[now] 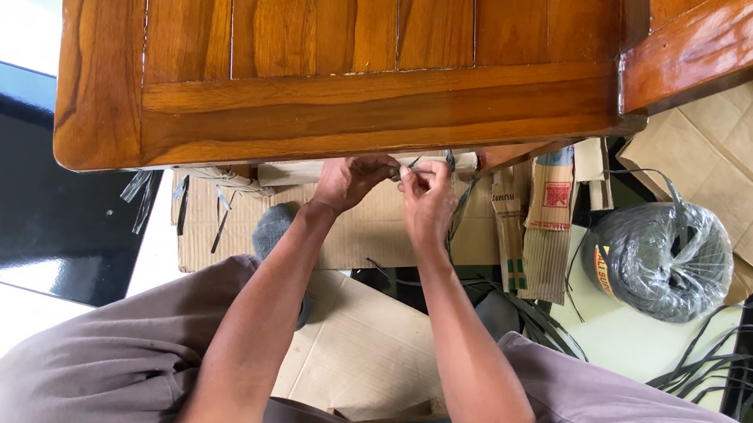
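Head view shows the left hand (350,179) and right hand (426,201) pinched together on a thin grey strap (421,171) at the wooden furniture's (339,52) lower edge, keeping it taut.

Glossy black-and-white tiled floor (1,191) carries flattened cardboard (359,345) beneath the hands, a wrapped strap roll (666,259) (dark grey) right of them.

Just one head-worn cam, looking straight down from above the wooden table (318,68), pretty close, table edge filling the frame's top half.
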